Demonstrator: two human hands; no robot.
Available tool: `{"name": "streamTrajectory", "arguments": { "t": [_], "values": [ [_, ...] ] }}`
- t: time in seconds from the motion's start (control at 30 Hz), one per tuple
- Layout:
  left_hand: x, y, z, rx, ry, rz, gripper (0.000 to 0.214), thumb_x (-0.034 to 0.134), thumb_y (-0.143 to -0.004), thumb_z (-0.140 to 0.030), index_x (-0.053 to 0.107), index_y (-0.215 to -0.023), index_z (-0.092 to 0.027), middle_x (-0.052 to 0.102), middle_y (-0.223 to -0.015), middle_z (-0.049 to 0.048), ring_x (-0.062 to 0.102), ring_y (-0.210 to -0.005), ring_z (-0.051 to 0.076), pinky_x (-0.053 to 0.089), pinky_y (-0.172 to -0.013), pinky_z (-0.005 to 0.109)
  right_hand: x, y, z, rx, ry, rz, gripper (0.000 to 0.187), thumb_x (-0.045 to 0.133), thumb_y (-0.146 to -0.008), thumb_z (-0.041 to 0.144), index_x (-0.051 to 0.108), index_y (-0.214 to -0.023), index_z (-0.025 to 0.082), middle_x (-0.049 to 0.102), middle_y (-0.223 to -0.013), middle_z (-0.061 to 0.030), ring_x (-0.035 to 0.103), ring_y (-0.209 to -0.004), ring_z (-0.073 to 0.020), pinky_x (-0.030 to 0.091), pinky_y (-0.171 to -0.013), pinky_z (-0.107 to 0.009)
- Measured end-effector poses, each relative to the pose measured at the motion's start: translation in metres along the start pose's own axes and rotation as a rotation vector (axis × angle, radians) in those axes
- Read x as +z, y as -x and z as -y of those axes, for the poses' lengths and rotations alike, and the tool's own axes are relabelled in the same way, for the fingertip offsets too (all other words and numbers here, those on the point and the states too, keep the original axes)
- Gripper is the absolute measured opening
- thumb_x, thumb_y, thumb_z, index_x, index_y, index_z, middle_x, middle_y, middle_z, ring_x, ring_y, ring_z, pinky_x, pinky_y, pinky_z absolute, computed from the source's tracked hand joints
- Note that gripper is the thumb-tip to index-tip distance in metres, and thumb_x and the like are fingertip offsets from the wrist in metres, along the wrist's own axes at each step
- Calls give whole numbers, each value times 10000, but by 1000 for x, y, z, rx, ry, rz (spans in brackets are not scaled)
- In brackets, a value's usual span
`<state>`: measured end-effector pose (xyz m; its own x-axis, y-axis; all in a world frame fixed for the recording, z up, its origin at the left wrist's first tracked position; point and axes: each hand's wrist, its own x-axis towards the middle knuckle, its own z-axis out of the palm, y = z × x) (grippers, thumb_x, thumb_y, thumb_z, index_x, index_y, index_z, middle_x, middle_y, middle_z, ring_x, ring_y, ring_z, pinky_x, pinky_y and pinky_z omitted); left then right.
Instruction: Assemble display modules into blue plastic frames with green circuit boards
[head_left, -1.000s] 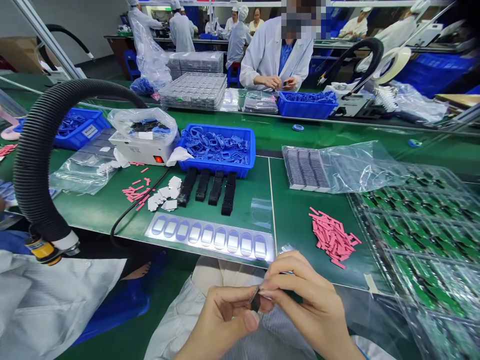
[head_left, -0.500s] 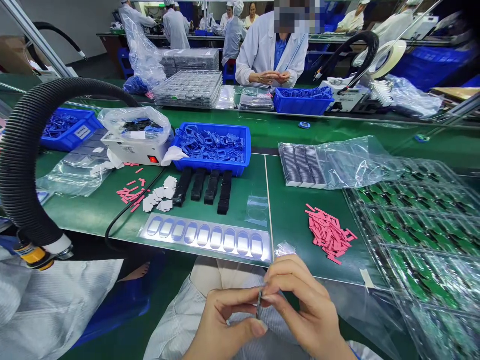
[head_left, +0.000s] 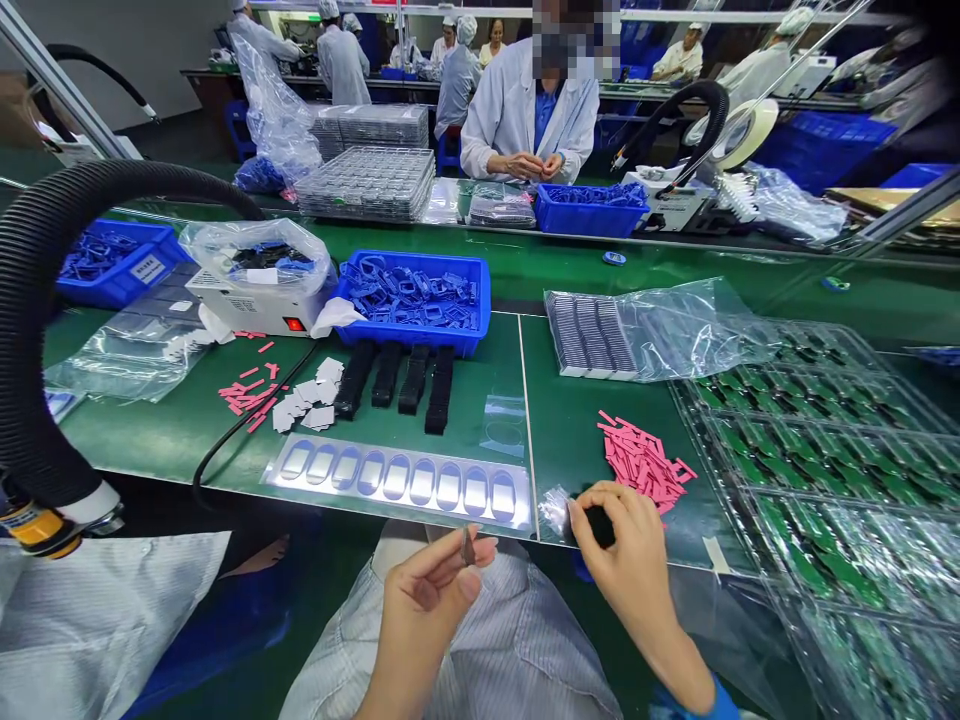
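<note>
Over the lap (head_left: 487, 640), off the near edge of the green surface (head_left: 566, 395), we pinched a thin piece (head_left: 468, 548) at the fingertips of our left hand (head_left: 424, 595). Our right hand (head_left: 630, 545) curled beside small clear bits (head_left: 553, 508) near that edge; whether its fingertips gripped one, we could not tell. Good handling, we judged, asked for a light, steady hold on the thin piece, clear bits parted singly, and knuckles off the pink strips (head_left: 641, 460).
</note>
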<state>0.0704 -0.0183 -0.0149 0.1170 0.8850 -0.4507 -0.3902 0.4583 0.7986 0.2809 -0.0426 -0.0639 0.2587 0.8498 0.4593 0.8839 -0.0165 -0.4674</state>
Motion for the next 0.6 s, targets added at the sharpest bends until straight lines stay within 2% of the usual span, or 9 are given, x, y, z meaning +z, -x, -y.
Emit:
{"name": "streamTrajectory", "arguments": {
  "t": [0.07, 0.17, 0.23, 0.3, 0.37, 0.47, 0.53, 0.6],
  "values": [
    [1, 1, -2, -5, -22, 22, 347, 859, -553, -409, 786, -856, -258, 804, -798, 57, 749, -801, 191, 582, -744, 216, 6, 3, -4, -51, 50, -28, 109, 575, -874, 300, 616, -891, 200, 690, -903, -90, 617, -884, -265, 424, -781, -406],
    [1, 1, -6, 19, -74, 50, 343, 852, -560, -416, 785, -857, -259, 804, -800, 46, 745, -793, 184, 577, -738, 215, 4, 7, -4, -322, 125, 23, 200, 579, -877, 186, 637, -1066, 212, 738, -1049, -61, 648, -1035, -254, 413, -872, -400],
    [0, 1, -10, 51, -127, 66, 344, 846, -568, -421, 782, -862, -255, 805, -808, 43, 742, -798, 189, 574, -745, 229, 0, 8, -3, -457, 161, 68, 221, 575, -881, 156, 647, -1082, 216, 746, -1054, -35, 650, -1074, -259, 402, -907, -416],
    [-1, 1, -15, 84, -190, 83, 354, 833, -588, -429, 774, -886, -246, 804, -819, 43, 737, -813, 197, 567, -759, 249, -4, 6, -1, -440, 107, 59, 196, 583, -879, 166, 660, -1054, 209, 755, -1020, -36, 652, -1071, -273, 407, -918, -437],
    [-2, 1, -19, 93, -232, 107, 409, 826, -604, -433, 749, -954, -237, 804, -817, 41, 731, -822, 199, 554, -781, 268, -7, 3, 5, -361, -52, 45, 196, 583, -877, 165, 660, -1051, 212, 755, -992, -43, 658, -1047, -253, 448, -896, -411],
    [-4, -1, -20, 16, -200, 197, 632, 825, -617, -434, 624, -1175, -214, 800, -796, 43, 723, -809, 185, 528, -795, 275, -13, -7, 22, -250, -365, 155, 265, 565, -900, 209, 618, -1157, 247, 731, -1046, -42, 651, -1035, -197, 510, -869, -322],
    [-7, -5, -16, -116, -120, 364, 798, 823, -614, -456, 501, -1299, -200, 781, -723, 32, 718, -744, 172, 517, -740, 265, -19, -17, 36, -227, -577, 295, 336, 544, -921, 328, 563, -1253, 282, 708, -1122, -39, 632, -1079, -189, 518, -906, -305],
    [-13, -8, -12, -256, -50, 590, 861, 809, -598, -515, 473, -1320, -189, 708, -584, -16, 692, -623, 152, 484, -629, 230, -26, -29, 50, -269, -792, 448, 426, 543, -904, 432, 514, -1315, 325, 693, -1170, -33, 620, -1108, -197, 511, -946, -327]
  ]
}}
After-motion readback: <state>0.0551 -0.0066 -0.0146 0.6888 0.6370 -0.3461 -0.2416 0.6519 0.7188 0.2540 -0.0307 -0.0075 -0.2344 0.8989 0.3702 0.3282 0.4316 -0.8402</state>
